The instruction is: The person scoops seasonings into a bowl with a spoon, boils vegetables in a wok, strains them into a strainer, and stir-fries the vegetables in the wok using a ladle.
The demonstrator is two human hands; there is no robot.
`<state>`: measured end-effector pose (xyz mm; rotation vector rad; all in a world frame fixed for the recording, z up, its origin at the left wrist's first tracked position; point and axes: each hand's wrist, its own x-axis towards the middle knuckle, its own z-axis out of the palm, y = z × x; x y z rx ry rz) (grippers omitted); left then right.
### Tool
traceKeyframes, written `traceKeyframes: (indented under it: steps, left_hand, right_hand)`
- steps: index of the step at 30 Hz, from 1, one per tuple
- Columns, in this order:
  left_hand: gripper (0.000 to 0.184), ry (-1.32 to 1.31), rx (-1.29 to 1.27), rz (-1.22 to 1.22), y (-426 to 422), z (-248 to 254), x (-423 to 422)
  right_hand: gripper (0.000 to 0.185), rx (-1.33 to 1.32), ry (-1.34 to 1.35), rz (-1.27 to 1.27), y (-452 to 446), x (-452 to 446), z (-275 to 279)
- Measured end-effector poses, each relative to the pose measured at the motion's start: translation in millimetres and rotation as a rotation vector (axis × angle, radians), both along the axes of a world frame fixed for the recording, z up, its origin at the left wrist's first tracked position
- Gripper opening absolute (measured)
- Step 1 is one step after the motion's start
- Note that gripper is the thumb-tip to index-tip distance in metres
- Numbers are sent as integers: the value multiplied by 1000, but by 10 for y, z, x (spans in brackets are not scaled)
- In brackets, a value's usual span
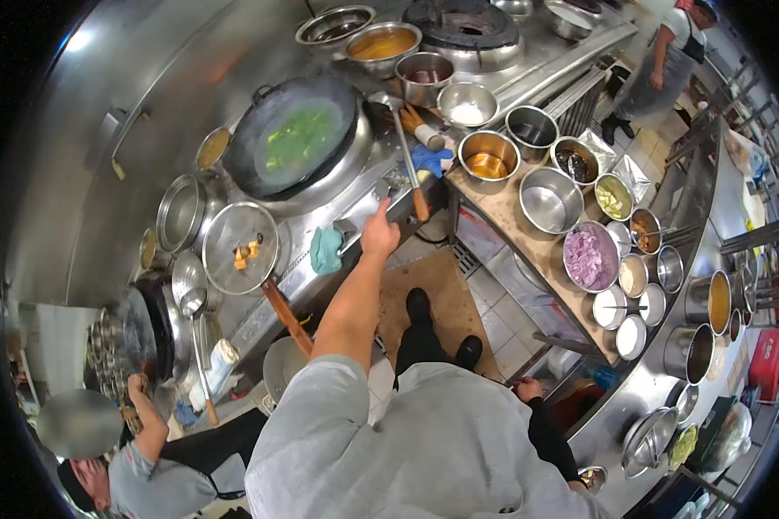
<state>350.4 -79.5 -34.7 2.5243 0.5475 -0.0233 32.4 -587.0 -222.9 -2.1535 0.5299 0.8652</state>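
Observation:
My left hand point(380, 235) reaches forward over the stove's front edge, its index finger stretched out and the other fingers curled against a metal bar point(351, 246). A teal cloth point(325, 251) is bunched at the bar's near end. Just beyond the fingertips is a ladle point(419, 203) with a wooden handle. Left of that, green vegetables point(299, 143) lie in cloudy liquid in a large wok point(348, 108). Low beside the right-hand counter, my black-sleeved right hand point(528, 390) has curled fingers; what it holds, if anything, is too small to make out.
A wire strainer point(221, 227) with brown food pieces sits left of the wok. Several metal pots, including a pot of amber liquid point(488, 164) and a bowl of pink-purple meat point(590, 257), crowd the side counter. Co-workers stand at lower left point(156, 480) and upper right point(666, 65).

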Motion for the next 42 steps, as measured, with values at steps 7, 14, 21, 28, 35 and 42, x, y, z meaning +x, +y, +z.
traceKeyframes:
  steps: [7,14,21,28,35,42]
  left_hand:
    - [58,-45,-13,43,-5,-181,95]
    - [19,-258,-76,382,-23,-751,-443]
    - [32,456,58,-321,-293,-1186,-2555]
    - [33,749,305,-729,122,-1309,-3218]
    - [33,330,61,129,-391,-508,-2986]
    - [26,451,-149,-66,-412,-640,-2963]
  right_hand:
    - [36,-5,100,-36,257,240,516]
    - [26,81,23,15,102,175,-29]
    - [27,-4,-110,150,-206,6,-912]
    - [33,-50,-182,441,-438,-136,-715]
    - [27,-198,-189,634,-407,72,-754]
    - [21,-96,-316,402,-165,290,-1588]
